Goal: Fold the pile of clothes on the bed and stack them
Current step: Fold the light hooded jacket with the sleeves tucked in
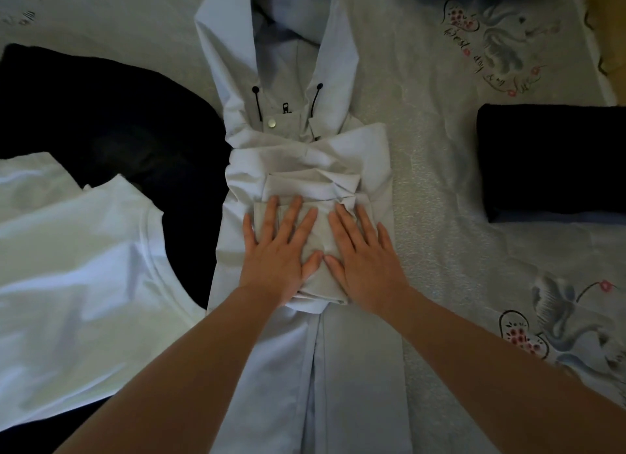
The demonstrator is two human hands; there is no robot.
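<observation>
Pile to the left: loose black garment (111,114) with a crumpled white cotton T-shirt (78,267) lying over its near part, both well off to the left of the fingers; they look unfolded and probably wait their turn.
Left hand (277,250): flat, fingers straight and spread wide, pressing on the folded-in sleeves; it grips nothing.
Jacket: pale blue-grey hooded jacket with black drawcords and a metal snap (305,141) lies lengthwise under both hands, hood beyond the fingertips, body running back toward the wrists. Sleeves are gathered across the chest just ahead of the fingertips, likely to narrow it for folding.
Right hand (362,253): flat likewise, fingers straight and fanned, thumb tip nearly touching the left thumb; the pair seem to flatten the bundle so that it stays put.
Folded stack: one dark navy folded cloth block (548,162), well to the right of the fingers, seemingly the start of the stack.
Bed: pale quilted bedspread printed with swans and hearts (440,182).
Count: two hands, one jacket, two unfolded garments, one folded piece.
</observation>
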